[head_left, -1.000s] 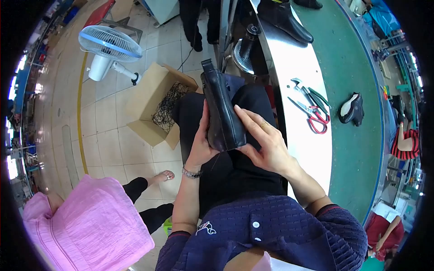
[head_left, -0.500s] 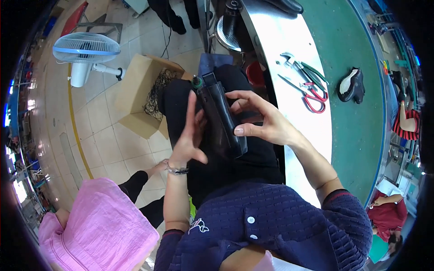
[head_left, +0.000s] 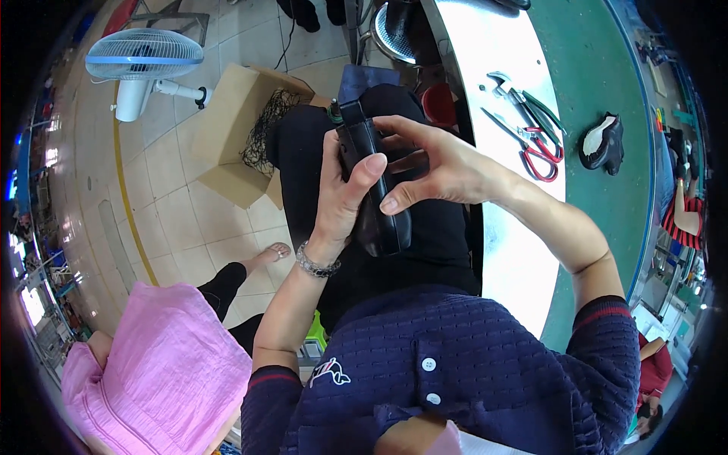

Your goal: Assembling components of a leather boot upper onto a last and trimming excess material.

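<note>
A long black leather-like case (head_left: 384, 224) with a strap loop at its far end stands over my lap, tilted slightly left at the top. My left hand (head_left: 343, 182) is closed round its left side, the thumb across the front and the fingers hidden behind. My right hand (head_left: 447, 167) holds the right side with curved fingers near the top and the thumb pressed on its lower part. A small green and dark knob-like piece (head_left: 334, 114) shows beside the case's far end; whether it is joined to the case I cannot tell.
On the metal edge of the bench at right lie red-handled scissors (head_left: 540, 155) and green-handled pliers (head_left: 540, 112). A black and white shoe-like piece (head_left: 601, 145) rests on the green bench top (head_left: 576, 227). At left are an open carton (head_left: 227, 144), a fan (head_left: 142, 64) and a person in pink (head_left: 163, 356).
My left hand has closed onto the case, its thumb now across the front. The right hand stays at the right side, and the case has become more upright.
</note>
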Motion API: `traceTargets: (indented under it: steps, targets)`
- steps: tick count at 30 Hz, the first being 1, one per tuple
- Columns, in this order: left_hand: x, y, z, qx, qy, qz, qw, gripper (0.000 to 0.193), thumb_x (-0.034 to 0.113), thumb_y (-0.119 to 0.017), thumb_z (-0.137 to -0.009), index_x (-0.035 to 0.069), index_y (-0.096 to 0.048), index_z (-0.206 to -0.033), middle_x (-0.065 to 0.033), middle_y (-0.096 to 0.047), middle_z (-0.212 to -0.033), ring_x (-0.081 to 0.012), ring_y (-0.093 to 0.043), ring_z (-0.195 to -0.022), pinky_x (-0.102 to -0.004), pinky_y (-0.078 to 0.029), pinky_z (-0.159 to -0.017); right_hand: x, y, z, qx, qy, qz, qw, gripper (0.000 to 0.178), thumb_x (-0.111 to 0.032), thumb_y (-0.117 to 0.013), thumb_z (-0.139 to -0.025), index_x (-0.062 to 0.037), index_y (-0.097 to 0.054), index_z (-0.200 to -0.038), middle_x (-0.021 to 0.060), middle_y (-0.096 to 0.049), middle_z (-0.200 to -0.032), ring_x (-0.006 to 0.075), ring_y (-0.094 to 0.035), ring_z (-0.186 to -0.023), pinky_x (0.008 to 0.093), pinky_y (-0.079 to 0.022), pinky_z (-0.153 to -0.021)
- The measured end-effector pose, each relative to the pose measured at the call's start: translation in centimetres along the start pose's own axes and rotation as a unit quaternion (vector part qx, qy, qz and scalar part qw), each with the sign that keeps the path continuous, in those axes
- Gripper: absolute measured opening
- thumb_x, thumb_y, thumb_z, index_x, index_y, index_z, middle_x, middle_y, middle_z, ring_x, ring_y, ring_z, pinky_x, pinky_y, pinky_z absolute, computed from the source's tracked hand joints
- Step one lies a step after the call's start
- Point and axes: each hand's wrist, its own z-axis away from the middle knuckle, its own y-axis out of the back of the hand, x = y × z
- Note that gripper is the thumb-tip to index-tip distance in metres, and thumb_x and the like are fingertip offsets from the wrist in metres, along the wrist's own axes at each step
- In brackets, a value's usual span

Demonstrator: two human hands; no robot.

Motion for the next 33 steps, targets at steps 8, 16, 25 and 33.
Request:
traceTargets:
  steps: [8, 16, 25, 33]
  targets:
    - [0.0, 1.6, -1.0, 0.004, 0.008, -0.033, 0.999, 0.074, 0.041, -0.072, -0.086, 0.008, -0.030, -0.138, -0.0079, -0.047, -0.120, -0.0159, -0.048, -0.109, -0.0305, -0.040, -0.097, 0.3, 0.2, -0.7, 0.023, 0.052, 0.027, 0.998, 0.106, -0.040, -0.087, -0.066, -0.0077, -0.028, -0.148, 0.0200, -0.044, -0.140, 0.0345, -0.043, -0.131, 0.0506, -0.041, -0.106]
    - [0.4, 2.8, 4.6, -0.055, 0.028, -0.105, 0.993, 0.105, 0.039, -0.075, -0.083, -0.008, -0.009, -0.149, -0.0194, -0.028, -0.152, -0.0241, -0.032, -0.138, -0.0331, -0.024, -0.113, 0.8, 0.6, -1.4, 0.010, 0.032, -0.063, 0.997, 0.098, -0.033, -0.091, -0.062, -0.0190, -0.035, -0.142, 0.0119, -0.038, -0.143, 0.0320, -0.037, -0.135, 0.0546, -0.036, -0.109]
    - [1.9, 3.3, 5.1, -0.089, 0.060, -0.257, 0.961, 0.109, 0.031, -0.084, -0.074, -0.012, -0.015, -0.147, -0.0246, -0.035, -0.146, -0.0264, -0.037, -0.136, -0.0357, -0.028, -0.112, 2.1, -0.5, -1.8, -0.039, 0.068, -0.086, 0.993, 0.088, -0.017, -0.089, -0.066, -0.0141, -0.040, -0.138, 0.0060, -0.041, -0.133, 0.0289, -0.038, -0.132, 0.0468, -0.051, -0.099]
    - [1.0, 2.8, 5.5, -0.088, 0.000, -0.336, 0.938, 0.101, 0.037, -0.073, -0.084, -0.010, -0.009, -0.148, -0.0282, -0.037, -0.144, -0.0315, -0.038, -0.135, -0.0366, -0.029, -0.111, 1.9, -1.0, -1.9, -0.021, 0.061, -0.072, 0.995, 0.084, -0.016, -0.089, -0.065, -0.0139, -0.043, -0.135, 0.0074, -0.042, -0.133, 0.0329, -0.037, -0.132, 0.0495, -0.049, -0.101]
